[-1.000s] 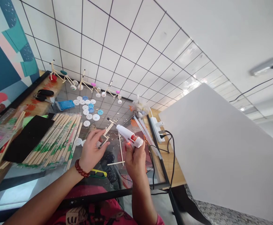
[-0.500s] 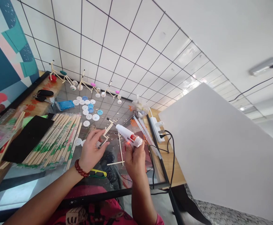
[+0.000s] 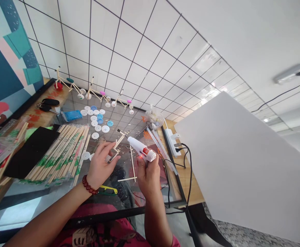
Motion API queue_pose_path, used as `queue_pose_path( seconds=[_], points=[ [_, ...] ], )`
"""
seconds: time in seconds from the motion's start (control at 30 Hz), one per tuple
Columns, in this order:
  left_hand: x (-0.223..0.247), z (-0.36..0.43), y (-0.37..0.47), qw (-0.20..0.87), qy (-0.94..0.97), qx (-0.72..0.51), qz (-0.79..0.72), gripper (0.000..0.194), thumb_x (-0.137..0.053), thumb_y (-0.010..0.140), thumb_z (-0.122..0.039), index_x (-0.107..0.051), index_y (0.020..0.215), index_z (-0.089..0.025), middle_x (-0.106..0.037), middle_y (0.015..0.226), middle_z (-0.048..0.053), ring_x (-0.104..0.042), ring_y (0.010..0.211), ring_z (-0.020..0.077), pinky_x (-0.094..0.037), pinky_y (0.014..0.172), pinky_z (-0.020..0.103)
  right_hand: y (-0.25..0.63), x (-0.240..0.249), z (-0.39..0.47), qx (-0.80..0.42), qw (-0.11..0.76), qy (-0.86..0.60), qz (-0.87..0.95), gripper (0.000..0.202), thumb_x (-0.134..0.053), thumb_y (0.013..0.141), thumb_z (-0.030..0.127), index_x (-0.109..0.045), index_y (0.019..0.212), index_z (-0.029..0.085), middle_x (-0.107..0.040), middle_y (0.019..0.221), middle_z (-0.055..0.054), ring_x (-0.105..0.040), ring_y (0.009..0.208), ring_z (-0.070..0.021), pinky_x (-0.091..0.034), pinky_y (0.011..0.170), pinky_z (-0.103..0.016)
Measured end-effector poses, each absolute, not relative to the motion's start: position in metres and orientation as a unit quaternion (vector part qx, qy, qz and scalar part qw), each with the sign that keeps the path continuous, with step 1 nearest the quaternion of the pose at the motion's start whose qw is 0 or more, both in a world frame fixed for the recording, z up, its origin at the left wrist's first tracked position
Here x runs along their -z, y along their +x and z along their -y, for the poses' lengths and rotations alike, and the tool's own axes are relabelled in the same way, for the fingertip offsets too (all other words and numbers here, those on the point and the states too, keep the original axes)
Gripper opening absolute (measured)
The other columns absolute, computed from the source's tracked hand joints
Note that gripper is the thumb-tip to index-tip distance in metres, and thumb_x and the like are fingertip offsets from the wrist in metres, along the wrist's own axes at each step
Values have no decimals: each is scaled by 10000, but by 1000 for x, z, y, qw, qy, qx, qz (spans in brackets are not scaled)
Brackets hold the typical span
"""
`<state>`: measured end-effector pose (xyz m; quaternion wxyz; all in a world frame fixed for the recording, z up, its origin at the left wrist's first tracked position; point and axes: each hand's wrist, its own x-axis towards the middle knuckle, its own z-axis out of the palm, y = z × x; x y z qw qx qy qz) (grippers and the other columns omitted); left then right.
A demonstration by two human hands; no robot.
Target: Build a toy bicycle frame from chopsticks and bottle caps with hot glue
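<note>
Between its thumb and fingers, my left hand (image 3: pixel 101 164) holds a small frame of joined wooden sticks (image 3: pixel 118 141) with a dark tip at its upper end. My right hand (image 3: pixel 149 176) is wrapped round a white hot glue gun (image 3: pixel 141 147), its red light lit. The gun's nozzle points up and left, close to the stick frame; whether it touches cannot be made out. Under the gun, two thin sticks (image 3: pixel 132 164) lie on the glass table, meeting near a corner. A yellow-handled tool (image 3: pixel 110 189) rests beneath my left wrist.
Bundled wrapped chopsticks (image 3: pixel 59 154) and a black sheet (image 3: pixel 31 151) lie left. White and blue bottle caps (image 3: pixel 97 119) are scattered behind my left hand. Small stick models (image 3: pixel 93 91) stand along the tiled wall. Clear glue sticks (image 3: pixel 162 149) and a power strip (image 3: pixel 172 141) with cords are on the right.
</note>
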<state>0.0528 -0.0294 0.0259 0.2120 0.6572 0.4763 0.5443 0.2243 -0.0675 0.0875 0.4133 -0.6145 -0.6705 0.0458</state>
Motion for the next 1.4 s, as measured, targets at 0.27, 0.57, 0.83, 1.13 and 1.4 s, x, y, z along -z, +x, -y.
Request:
queue_pose_path(
  seconds=[0.27, 0.57, 0.83, 1.13, 1.4],
  points=[
    [-25, 29, 52, 209, 655, -547, -478, 404, -693, 848, -177, -609, 1241, -217, -613, 1092, 41, -617, 713, 120, -556, 776, 305, 223, -90, 69, -55, 413, -609, 675, 235, -503, 978, 292, -482, 1174, 165, -714, 968, -128, -701, 794, -222, -533, 645, -303],
    [-30, 29, 52, 215, 650, -551, -477, 387, -681, 853, -191, -607, 1231, -224, -620, 1087, 50, -610, 712, 127, -558, 790, 326, 222, -91, 73, -60, 407, -612, 675, 226, -504, 972, 283, -486, 1167, 172, -714, 951, -117, -705, 793, -226, -543, 654, -315],
    [-30, 29, 52, 219, 648, -556, -473, 388, -677, 855, -196, -611, 1237, -222, -620, 1077, 45, -610, 706, 130, -553, 783, 325, 222, -93, 76, -59, 407, -614, 673, 244, -509, 966, 295, -484, 1173, 169, -711, 947, -121, -701, 796, -231, -543, 660, -320],
    [-32, 30, 53, 230, 641, -556, -477, 378, -675, 862, -224, -610, 1234, -222, -619, 1071, 49, -605, 718, 135, -555, 807, 337, 222, -95, 77, -58, 413, -611, 673, 248, -505, 971, 306, -495, 1180, 173, -708, 956, -110, -695, 783, -215, -540, 657, -308],
    [-34, 32, 54, 283, 613, -558, -483, 368, -690, 854, -268, -626, 1213, -228, -636, 1070, 56, -616, 722, 144, -554, 813, 363, 223, -93, 79, -46, 414, -597, 686, 249, -504, 976, 275, -481, 1206, 182, -704, 987, -110, -701, 812, -212, -550, 682, -310]
  ],
)
